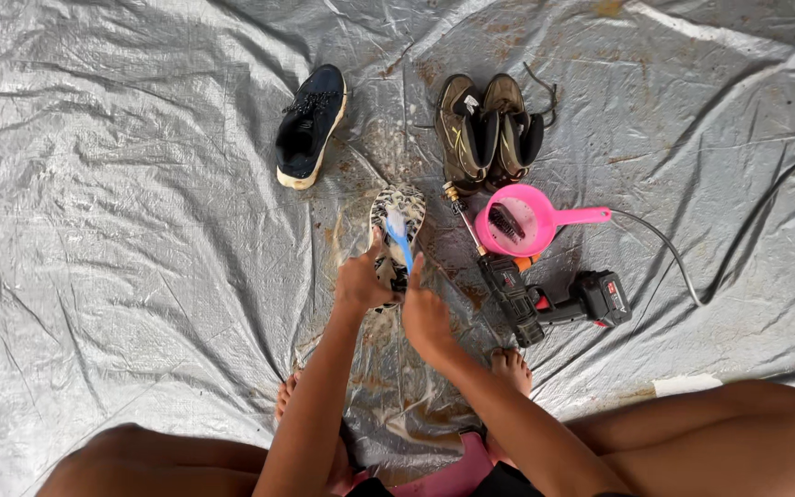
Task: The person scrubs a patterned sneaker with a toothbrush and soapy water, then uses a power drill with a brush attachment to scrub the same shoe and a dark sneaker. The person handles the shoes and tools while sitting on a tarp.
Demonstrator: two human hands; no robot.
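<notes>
Left hand (361,281) is closed round the near end of the patterned insole (396,230), pinning it flat on the silver tarp (121,230). Right hand (425,313) is wrapped round the handle of a blue toothbrush (399,237), with the bristle end lying on top of the insole, which sits dead centre, just past both hands at 12 o'clock.

My take on doing this bit well: keep that left grip firm so the insole doesn't skid on the wet plastic, and use short strokes along its length rather than across. There's foam on it, so it probably doesn't need more soap, just even coverage out to the far tip.

Only container I can spot is the pink scoop (519,221) at about 2 o'clock from the hands. It holds a dark brush and what looks like sudsy water. Right below it lies a black cordless spray gun (545,299). A brown pair of shoes (489,124) sits at 1 o'clock and a single black sneaker (310,124) at 11.
</notes>
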